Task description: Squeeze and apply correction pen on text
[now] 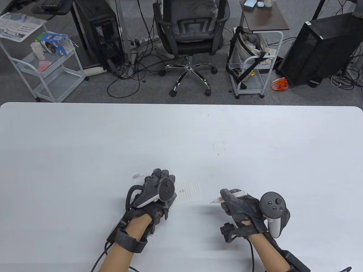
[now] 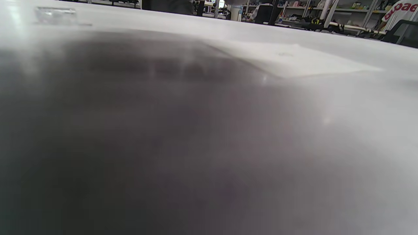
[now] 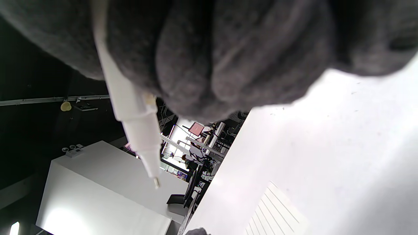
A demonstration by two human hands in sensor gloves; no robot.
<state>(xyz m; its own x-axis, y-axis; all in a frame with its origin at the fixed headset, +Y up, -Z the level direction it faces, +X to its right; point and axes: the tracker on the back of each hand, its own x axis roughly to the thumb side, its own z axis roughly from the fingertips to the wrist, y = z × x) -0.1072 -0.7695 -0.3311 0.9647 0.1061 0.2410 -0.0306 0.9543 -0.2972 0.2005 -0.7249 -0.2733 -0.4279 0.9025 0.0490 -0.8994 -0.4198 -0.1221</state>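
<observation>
Pinning the lined paper (image 1: 189, 190) flat with our left hand (image 1: 158, 189), fingers spread over its 9 o'clock edge so it won't slide. Our right hand (image 1: 241, 205) grips the correction pen (image 1: 231, 196), tip aimed at 9 o'clock toward the text (image 1: 181, 191), near the paper but off it. The clear cap (image 1: 137, 175) lies at 10 o'clock of our left hand, out of the way.

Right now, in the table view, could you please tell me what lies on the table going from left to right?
Small clear cap → left hand → lined paper → correction pen, tip pointing left → right hand gripping the pen.
</observation>
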